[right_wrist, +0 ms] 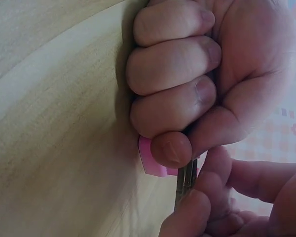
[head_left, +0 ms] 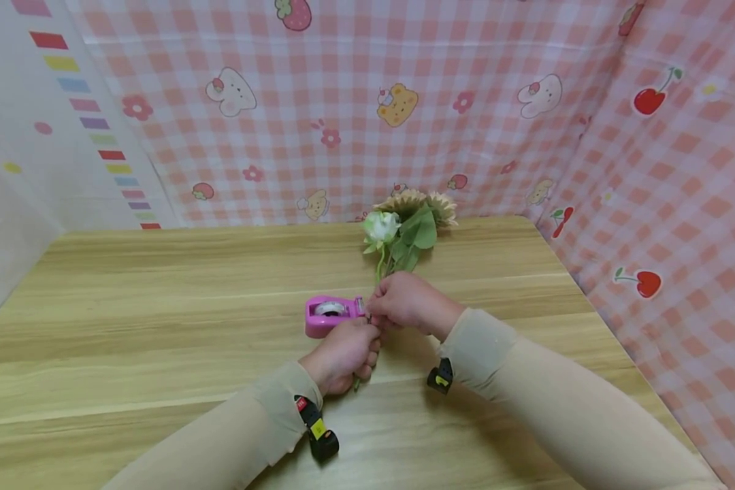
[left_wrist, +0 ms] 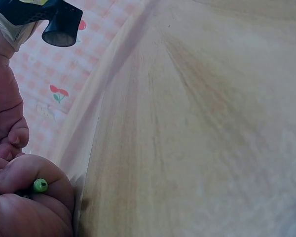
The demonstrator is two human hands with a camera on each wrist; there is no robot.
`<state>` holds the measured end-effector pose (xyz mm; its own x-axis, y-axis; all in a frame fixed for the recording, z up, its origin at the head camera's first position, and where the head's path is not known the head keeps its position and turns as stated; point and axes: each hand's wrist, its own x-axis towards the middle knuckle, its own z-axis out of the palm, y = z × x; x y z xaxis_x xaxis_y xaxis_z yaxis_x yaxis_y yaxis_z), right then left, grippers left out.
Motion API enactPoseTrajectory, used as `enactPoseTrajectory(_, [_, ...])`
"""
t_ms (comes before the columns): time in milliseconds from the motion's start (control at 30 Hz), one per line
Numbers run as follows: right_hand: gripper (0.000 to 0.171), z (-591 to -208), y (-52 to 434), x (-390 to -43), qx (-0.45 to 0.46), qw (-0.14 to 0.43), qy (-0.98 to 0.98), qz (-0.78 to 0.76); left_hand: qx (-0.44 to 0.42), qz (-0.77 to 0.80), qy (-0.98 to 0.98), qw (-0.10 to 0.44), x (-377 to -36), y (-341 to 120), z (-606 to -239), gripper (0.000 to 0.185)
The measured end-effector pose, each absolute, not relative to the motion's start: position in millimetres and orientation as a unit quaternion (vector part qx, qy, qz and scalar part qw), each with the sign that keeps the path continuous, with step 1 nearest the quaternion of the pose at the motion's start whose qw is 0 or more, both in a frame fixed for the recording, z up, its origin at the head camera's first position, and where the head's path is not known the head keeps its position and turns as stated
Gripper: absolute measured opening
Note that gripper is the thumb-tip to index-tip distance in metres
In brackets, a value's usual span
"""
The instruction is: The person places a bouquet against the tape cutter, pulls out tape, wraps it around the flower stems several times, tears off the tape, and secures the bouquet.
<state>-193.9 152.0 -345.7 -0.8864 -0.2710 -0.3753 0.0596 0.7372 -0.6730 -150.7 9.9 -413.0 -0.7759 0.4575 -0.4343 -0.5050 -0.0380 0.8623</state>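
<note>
A small bunch of artificial flowers [head_left: 404,224], a white rose and sunflowers with green leaves, lies with its heads toward the far table edge. My left hand [head_left: 343,354] grips the lower stems in a fist; the green stem end [left_wrist: 39,185] pokes out between its curled fingers [left_wrist: 24,207]. My right hand [head_left: 404,303] pinches the stems [right_wrist: 186,180] just above that fist [right_wrist: 177,74], fingertips [right_wrist: 197,212] closed on them. A pink tape dispenser [head_left: 327,314] sits on the table against the left of both hands, and its pink edge [right_wrist: 150,160] shows behind the fist.
The wooden table [head_left: 159,306] stretches left and right of the hands. Pink checked cloth [head_left: 680,204] with cartoon prints walls in the back and right sides; a pale striped sheet [head_left: 37,136] stands at the left.
</note>
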Motion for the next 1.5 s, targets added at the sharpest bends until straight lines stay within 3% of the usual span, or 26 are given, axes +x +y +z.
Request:
enactPoseTrajectory(467, [0.040,-350,151,-189,-0.036,0.213,0.917,-0.336,-0.022,0.718,0.615,0.327,-149,11,-414,0.019])
enactPoseTrajectory(700, [0.033,-354,155,-185,-0.011,0.211,0.887,-0.411,-0.031,0.729,0.601,0.328,-151,12,-414,0.018])
enactPoseTrajectory(933, [0.009,-359,156,-182,-0.012,0.183,0.882,-0.433,-0.041,0.741,0.580,0.336,-151,11,-414,0.017])
enactPoseTrajectory(1367, [0.006,-365,161,-182,-0.028,0.159,0.901,-0.403,-0.039,0.738,0.582,0.339,-150,10,-412,0.018])
enactPoseTrajectory(1500, [0.013,-365,162,-181,-0.025,0.161,0.904,-0.396,-0.038,0.738,0.583,0.338,-150,10,-412,0.018])
